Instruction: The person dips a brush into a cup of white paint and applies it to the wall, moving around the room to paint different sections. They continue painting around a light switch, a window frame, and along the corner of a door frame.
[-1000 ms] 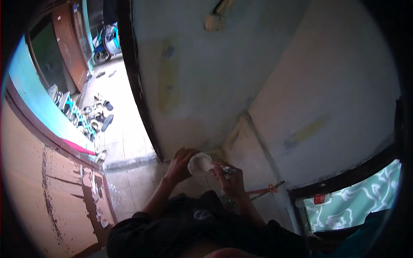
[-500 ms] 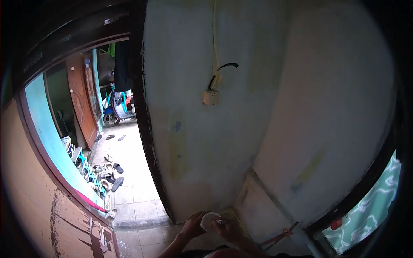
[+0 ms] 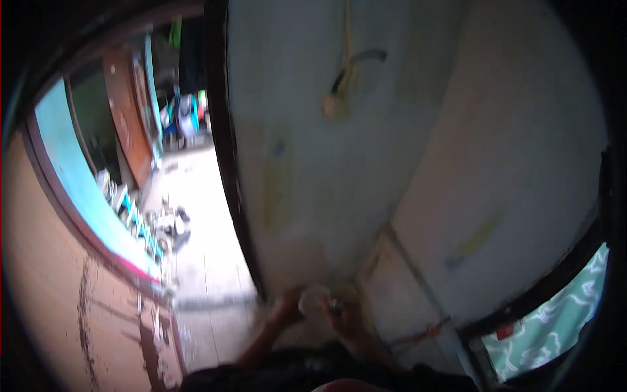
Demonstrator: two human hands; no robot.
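Low in the middle of the head view, my left hand (image 3: 286,308) is closed around the side of a whitish round tub (image 3: 312,299). Its pale inside faces me, but blur hides what it contains. My right hand (image 3: 347,321) is at the tub's right side, fingers closed on a small item with a shiny tip (image 3: 336,304), too blurred to name. Both hands are in front of the foot of a patchy grey wall (image 3: 313,202).
A cable hangs to a wall box (image 3: 331,104). At left, a doorway frame (image 3: 228,150) opens on a bright walkway with a pile of shoes (image 3: 171,222) and a parked scooter (image 3: 186,116). A pipe (image 3: 418,336) and a green patterned cloth (image 3: 552,320) are at lower right.
My view has tilted down, so the wall box, doorway and hands appear higher in the picture. The picture is now blurred. Both hands stay at the tub.
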